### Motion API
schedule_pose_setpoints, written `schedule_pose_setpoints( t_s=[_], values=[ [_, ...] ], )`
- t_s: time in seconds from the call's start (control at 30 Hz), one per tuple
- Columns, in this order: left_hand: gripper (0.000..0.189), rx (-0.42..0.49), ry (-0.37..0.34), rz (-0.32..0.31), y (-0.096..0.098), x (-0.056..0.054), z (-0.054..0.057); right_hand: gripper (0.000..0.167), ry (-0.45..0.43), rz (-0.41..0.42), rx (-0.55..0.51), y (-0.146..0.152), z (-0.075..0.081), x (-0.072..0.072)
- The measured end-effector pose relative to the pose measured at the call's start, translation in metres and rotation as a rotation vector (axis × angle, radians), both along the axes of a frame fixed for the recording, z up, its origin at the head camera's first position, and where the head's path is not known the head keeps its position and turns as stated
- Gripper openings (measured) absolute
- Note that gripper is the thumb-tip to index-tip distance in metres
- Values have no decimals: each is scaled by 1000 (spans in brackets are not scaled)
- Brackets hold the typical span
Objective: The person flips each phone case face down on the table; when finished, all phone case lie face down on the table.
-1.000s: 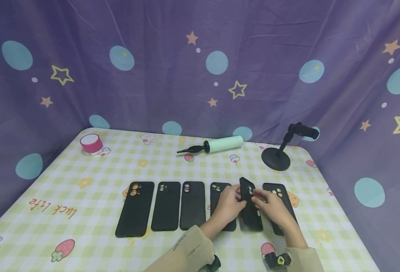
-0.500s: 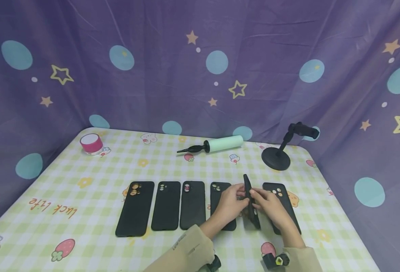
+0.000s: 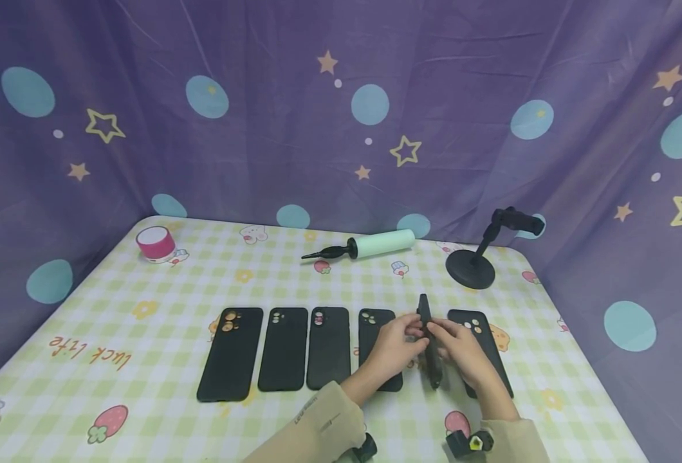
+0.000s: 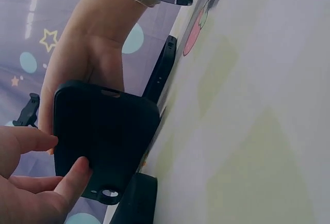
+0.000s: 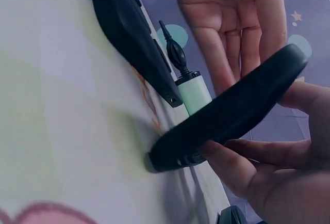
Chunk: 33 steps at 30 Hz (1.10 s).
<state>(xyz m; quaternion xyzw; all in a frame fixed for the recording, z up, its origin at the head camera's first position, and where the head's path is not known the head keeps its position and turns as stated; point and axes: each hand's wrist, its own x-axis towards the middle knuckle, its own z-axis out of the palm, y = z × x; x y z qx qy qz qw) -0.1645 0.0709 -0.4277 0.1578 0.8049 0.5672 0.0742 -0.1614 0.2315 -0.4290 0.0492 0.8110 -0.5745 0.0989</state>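
Observation:
Between both hands a black phone case (image 3: 432, 366) stands on its long edge, seen almost edge-on in the head view. My left hand (image 3: 396, 344) pinches it from the left, near its camera-hole end. From the other side my right hand (image 3: 464, 352) holds it with thumb and fingers. The left wrist view shows the broad dark face of the phone case (image 4: 103, 131), with a round camera hole low down and a slot at the top. Other black phone cases lie flat on either side: one (image 3: 370, 347) partly under my left hand, one (image 3: 491, 341) beside my right.
Three more black phone cases, the nearest of them a plain one (image 3: 328, 354), lie in a row to the left on the checked tablecloth (image 3: 161, 386). Farther back are a pink-and-white round object (image 3: 156, 244), a pale green hand pump (image 3: 384, 244) and a black stand (image 3: 471, 269).
The held phone case has turned from showing a slanted face to nearly edge-on, its far end shifting slightly right. Both hands keep hold of it and have moved only a little.

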Motion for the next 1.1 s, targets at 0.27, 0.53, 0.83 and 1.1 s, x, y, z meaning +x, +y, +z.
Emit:
schedule_pose_setpoints(
  t_s=[0.27, 0.53, 0.83, 1.1],
  values=[
    [50, -74, -42, -20, 2, 0, -5, 54, -12, -3, -148, 4, 6, 0],
    [51, -150, -69, -15, 2, 0, -5, 50, 5, -18, -164, 11, 7, 1],
    [56, -201, -97, -17, 3, 2, -3, 48, -11, -36, -11, 22, 3, 0],
    [58, -261, -95, 0, 5, 4, 1, 44, 11, -1, 260, 25, 0, -1]
  ],
)
